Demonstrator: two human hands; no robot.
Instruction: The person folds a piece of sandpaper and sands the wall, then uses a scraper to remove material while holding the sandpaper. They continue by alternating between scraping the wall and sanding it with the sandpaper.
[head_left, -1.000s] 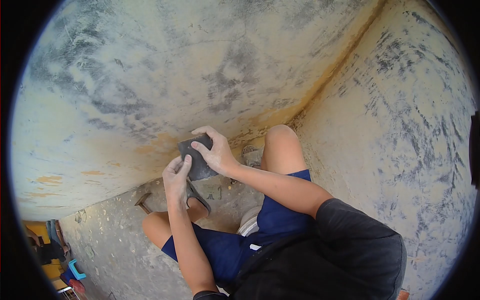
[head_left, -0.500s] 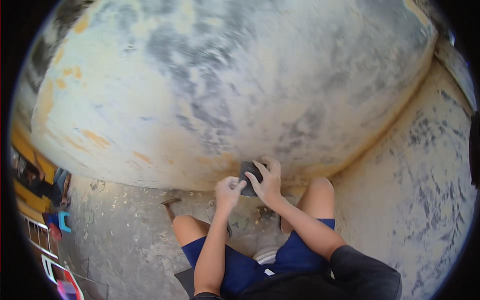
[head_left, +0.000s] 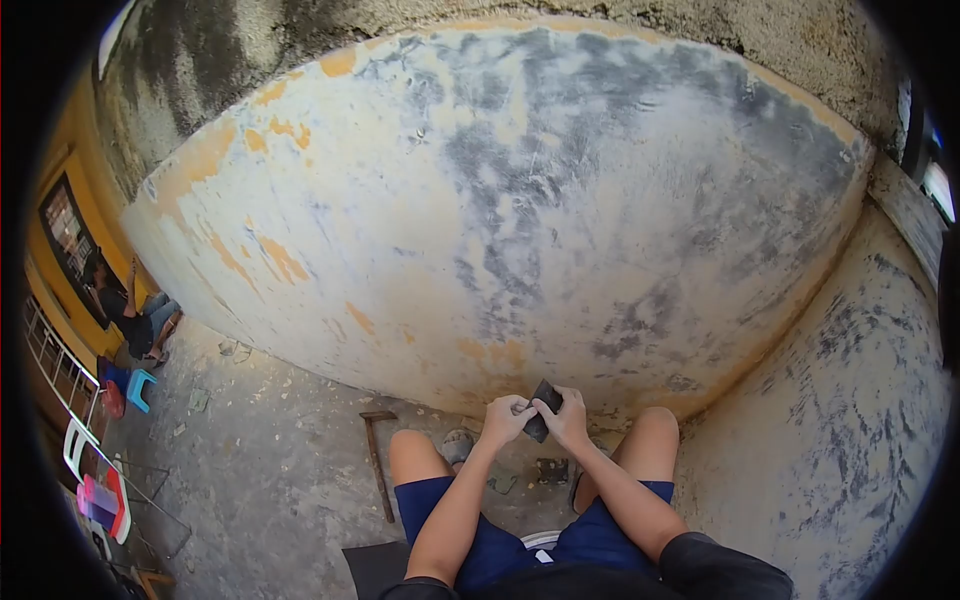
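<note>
A small dark piece of sandpaper (head_left: pixel 541 410), bent and narrow in my view, is pinched between both hands in front of my knees. My left hand (head_left: pixel 508 417) has its fingers closed at the paper's left edge. On the other side, my right hand (head_left: pixel 567 414) grips it with the thumb across its face. Just beyond the hands stands the low wall (head_left: pixel 400 230), its paint patchy in white, grey and orange. A larger dark sheet (head_left: pixel 372 572) lies beside my left thigh.
A hammer (head_left: pixel 378 465) lies on the concrete floor (head_left: pixel 270 450) left of my knee. Another wall (head_left: pixel 810 450) closes the right side. At far left are a seated person (head_left: pixel 140 310), a blue stool (head_left: pixel 141 390) and a white-and-red chair (head_left: pixel 120 505).
My view has tilted up, showing more of the wall's top. The sandpaper, flat and broad before, is now bent between my hands, and the left fingers have closed in on it.
</note>
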